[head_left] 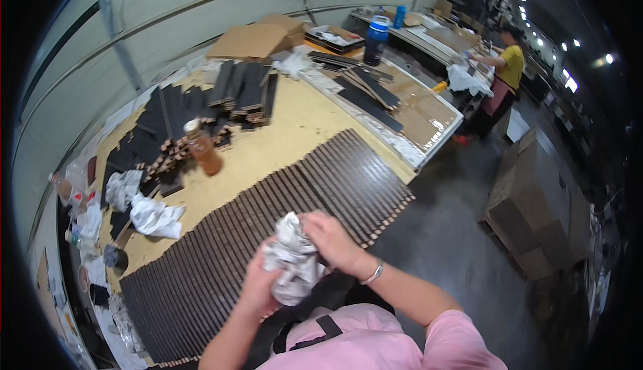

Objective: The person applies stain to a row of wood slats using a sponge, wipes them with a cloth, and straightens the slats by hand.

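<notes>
Pink fabric shirt [355,336]; left hand [258,284], right hand [329,237] clasp crumpled grey-white cloth [293,269] above dark wooden strips [335,175], rowed near-left to far-right.

rag [293,263]: crumpled cloth | dark strips [231,246]: glossy wood | bottle [203,147]: smooth plastic

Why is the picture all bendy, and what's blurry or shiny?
In the head view, the wide fisheye lens makes lines on the wall curve; in that same head view, the left hand, right hand and crumpled cloth look a little blurry; and, in the head view, a pale shine sits toward the right end of the dark strips.
</notes>
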